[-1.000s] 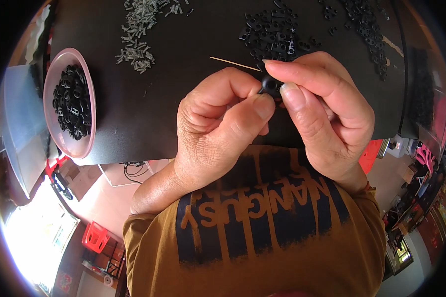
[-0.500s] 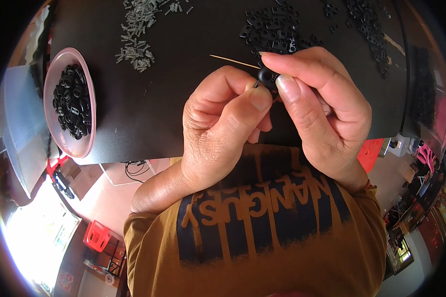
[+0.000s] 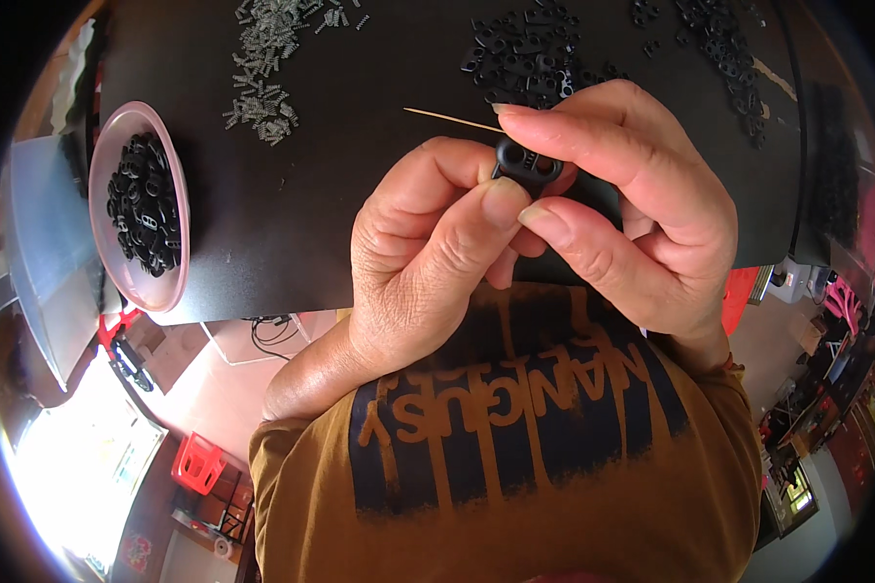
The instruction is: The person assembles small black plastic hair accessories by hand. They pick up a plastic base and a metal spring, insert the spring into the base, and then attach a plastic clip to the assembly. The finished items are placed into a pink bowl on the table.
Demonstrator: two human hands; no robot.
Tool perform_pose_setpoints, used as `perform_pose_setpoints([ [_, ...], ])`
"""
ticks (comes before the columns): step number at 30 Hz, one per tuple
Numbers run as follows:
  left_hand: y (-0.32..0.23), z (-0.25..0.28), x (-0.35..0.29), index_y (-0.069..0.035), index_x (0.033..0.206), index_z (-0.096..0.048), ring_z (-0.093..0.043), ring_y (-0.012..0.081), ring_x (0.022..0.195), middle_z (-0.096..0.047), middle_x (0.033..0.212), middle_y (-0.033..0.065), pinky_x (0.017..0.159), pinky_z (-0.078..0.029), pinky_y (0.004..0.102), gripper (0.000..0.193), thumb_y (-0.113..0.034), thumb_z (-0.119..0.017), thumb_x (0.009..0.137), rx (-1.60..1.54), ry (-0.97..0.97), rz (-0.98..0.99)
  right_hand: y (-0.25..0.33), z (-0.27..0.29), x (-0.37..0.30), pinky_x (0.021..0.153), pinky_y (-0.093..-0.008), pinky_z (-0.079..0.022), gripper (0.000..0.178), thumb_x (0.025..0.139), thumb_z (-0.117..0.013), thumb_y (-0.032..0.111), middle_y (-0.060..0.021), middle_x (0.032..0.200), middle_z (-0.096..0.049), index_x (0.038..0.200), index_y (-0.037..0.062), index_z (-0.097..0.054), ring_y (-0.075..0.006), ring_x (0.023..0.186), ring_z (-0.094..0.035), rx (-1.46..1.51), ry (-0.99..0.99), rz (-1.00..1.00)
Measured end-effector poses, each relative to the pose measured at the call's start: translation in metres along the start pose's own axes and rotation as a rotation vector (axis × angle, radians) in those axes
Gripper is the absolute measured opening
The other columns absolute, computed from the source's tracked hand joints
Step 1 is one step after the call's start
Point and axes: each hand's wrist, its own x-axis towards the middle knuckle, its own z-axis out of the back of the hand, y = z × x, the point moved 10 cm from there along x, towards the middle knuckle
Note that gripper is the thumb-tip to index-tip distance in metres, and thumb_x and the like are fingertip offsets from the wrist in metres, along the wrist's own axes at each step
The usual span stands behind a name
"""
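A small black plastic cord lock (image 3: pixel 530 167) with two round holes is up between my hands, above the dark table. My left hand (image 3: pixel 433 257) pinches its lower left end between thumb and bent fingers. Around the other end curl the fingers of my right hand (image 3: pixel 642 209), index over the top and thumb below, close to the left thumb. A thin wooden toothpick (image 3: pixel 447 119) sticks out leftward from behind the right index fingertip. Whether that finger touches it or it lies on the table, I cannot tell.
A pink bowl (image 3: pixel 100 209) of black plastic pieces stands at the left. Small metal springs (image 3: pixel 262 68) lie heaped at the far left. Black parts (image 3: pixel 515 53) are piled beyond my hands, with another black pile (image 3: pixel 719 49) at the far right. A translucent bin (image 3: pixel 44 243) is at the left edge.
The cord lock has turned, so its face with two holes shows more. My right thumb has slid down off its front, and the right index finger now reaches over its top.
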Motion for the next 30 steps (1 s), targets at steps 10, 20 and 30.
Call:
perform_pose_setpoints([
  [10, -0.013, 0.002, -0.003, -0.001, 0.098, -0.048, -0.048, 0.0075, 0.061, -0.055, 0.080, 0.0059, 0.053, -0.041, 0.0201, 0.027, -0.026, -0.049, 0.089, 0.472, 0.091, -0.109, 0.000, 0.002, -0.001, 0.062, -0.0217, -0.040, 0.034, 0.075, -0.062, 0.006, -0.0098, 0.089, -0.054, 0.107, -0.0052, -0.057, -0.0134, 0.073, -0.048, -0.025, 0.020, 0.017],
  [20, -0.036, 0.001, -0.002, 0.003, 0.110, -0.047, -0.051, 0.0072, 0.061, -0.055, 0.081, 0.0058, 0.054, -0.043, 0.0173, 0.034, -0.015, -0.059, 0.083, 0.600, 0.001, -0.359, 0.001, -0.001, 0.000, 0.064, -0.0243, -0.040, 0.032, 0.079, -0.058, 0.008, -0.0098, 0.090, -0.057, 0.108, -0.0046, -0.056, -0.0158, 0.075, -0.051, -0.086, 0.036, 0.095],
  [30, -0.038, 0.001, -0.005, 0.001, 0.111, -0.050, -0.055, 0.0097, 0.057, -0.058, 0.083, 0.0083, 0.049, -0.045, 0.0185, 0.030, -0.011, -0.057, 0.084, 0.611, 0.017, -0.404, 0.006, -0.006, -0.002, 0.062, -0.0250, -0.039, 0.029, 0.085, -0.050, 0.010, -0.0095, 0.086, -0.056, 0.110, -0.0049, -0.054, -0.0156, 0.072, -0.049, -0.117, -0.030, 0.131],
])
